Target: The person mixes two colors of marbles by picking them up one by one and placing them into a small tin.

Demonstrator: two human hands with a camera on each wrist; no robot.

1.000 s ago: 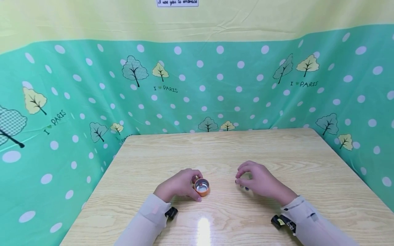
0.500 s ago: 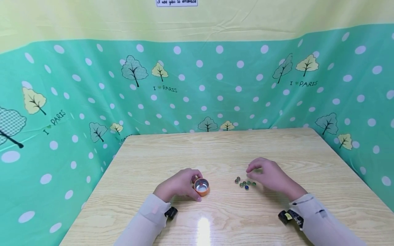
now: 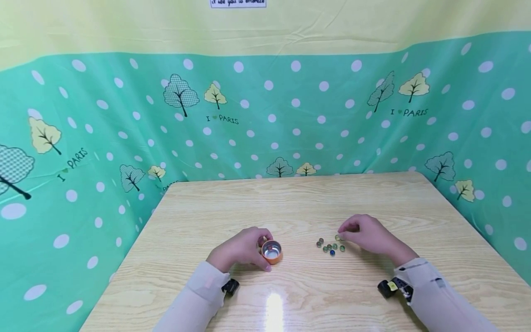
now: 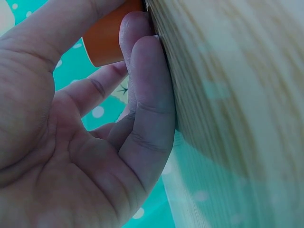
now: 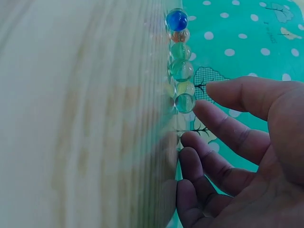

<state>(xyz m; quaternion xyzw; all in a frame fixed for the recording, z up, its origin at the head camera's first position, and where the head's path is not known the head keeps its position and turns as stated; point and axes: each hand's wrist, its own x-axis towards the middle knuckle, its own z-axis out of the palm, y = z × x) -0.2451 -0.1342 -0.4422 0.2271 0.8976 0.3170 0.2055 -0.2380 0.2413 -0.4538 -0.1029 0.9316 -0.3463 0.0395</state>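
Observation:
A small orange cup (image 3: pixel 272 259) with a shiny silver inside stands on the table, and a small reddish spot shows within it. My left hand (image 3: pixel 244 249) grips its side between thumb and fingers; in the left wrist view the orange wall (image 4: pixel 107 40) shows behind the fingers. Several glass marbles lie loose to the right, among them a blue marble (image 3: pixel 333 252) and a green marble (image 3: pixel 342 248). My right hand (image 3: pixel 367 234) has thumb and index fingertips right at a yellowish marble (image 3: pixel 337 237). In the right wrist view those fingertips are apart, beside a clear green marble (image 5: pixel 185 103).
The light wooden table (image 3: pixel 290 203) has a bright glare spot near its front. A green dotted curtain (image 3: pixel 290 115) hangs behind and along both sides. Each wrist carries a small black camera, such as the right camera (image 3: pixel 387 288).
My right hand has moved right from over the marbles, uncovering them, then lowered its fingertips to the yellowish one, which now shows. The left hand and cup have stayed in place.

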